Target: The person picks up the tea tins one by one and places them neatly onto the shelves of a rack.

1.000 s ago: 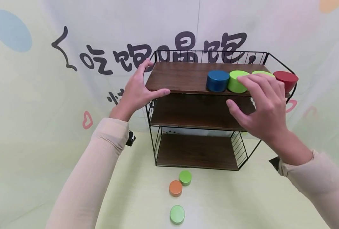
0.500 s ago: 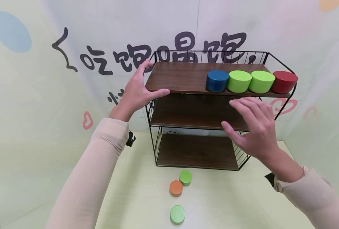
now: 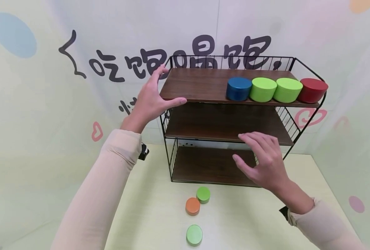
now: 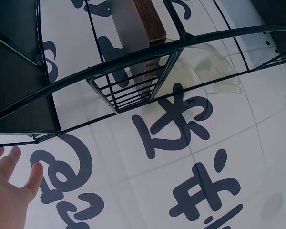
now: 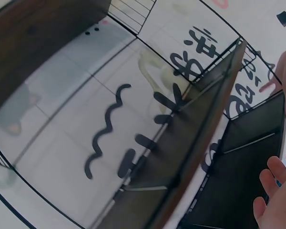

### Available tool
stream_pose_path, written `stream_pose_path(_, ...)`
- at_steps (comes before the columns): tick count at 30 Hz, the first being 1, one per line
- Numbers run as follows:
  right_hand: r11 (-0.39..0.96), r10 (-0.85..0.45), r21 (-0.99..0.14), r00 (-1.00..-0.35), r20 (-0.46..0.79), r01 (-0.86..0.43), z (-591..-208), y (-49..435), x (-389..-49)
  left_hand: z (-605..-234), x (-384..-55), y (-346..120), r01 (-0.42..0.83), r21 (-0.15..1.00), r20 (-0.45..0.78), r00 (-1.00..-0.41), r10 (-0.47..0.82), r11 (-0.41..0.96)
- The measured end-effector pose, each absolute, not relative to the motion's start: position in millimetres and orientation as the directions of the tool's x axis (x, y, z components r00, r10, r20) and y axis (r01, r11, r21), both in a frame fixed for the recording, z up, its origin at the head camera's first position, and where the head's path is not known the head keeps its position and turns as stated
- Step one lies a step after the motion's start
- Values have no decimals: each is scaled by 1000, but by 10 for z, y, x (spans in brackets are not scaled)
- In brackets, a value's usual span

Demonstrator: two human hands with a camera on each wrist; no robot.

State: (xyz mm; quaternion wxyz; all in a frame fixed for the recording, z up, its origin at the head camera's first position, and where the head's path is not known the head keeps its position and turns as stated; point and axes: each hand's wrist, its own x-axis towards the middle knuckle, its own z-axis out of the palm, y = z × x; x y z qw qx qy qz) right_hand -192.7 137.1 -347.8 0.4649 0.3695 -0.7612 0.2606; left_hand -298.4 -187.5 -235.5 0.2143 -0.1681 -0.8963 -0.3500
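A three-tier rack [image 3: 203, 83] with brown boards and black wire sides stands in the head view. Along the front right of its top board sit a blue round tin [image 3: 239, 89], two lime-green tins [image 3: 263, 90] [image 3: 287, 90] and a dark red tin [image 3: 312, 91]. My left hand [image 3: 149, 100] is at the top board's left front corner, thumb stretched along the front edge and fingers by the side rail. The left wrist view shows its fingertips right at the frame. My right hand [image 3: 264, 161], fingers loosely bent and holding nothing, overlaps the lower tiers.
On the pale table [image 3: 232, 222] before the rack lie a green tin [image 3: 203, 194], an orange tin [image 3: 192, 206] beside it, and a light green tin [image 3: 194, 235] nearer me. A printed cloth backdrop [image 3: 63, 104] hangs behind and at both sides.
My right hand has come down and toward me from the tins on the top board to in front of the lower tiers. The left hand and the tins have stayed put.
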Motion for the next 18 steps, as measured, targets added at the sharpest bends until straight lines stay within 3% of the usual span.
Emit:
stream_pose_path(10, 560, -335, -77, -310, 890, -825, -3817, 1282, -1899, -2351, -2980, -1882, 444, 563, 498, -855, 143, 697)
stream_pose_path(18, 551, -369, -141, -392, 843, -822, -4224, 1172, -1794, -2361, -2985, -1869, 445, 562, 497, -855, 145, 697)
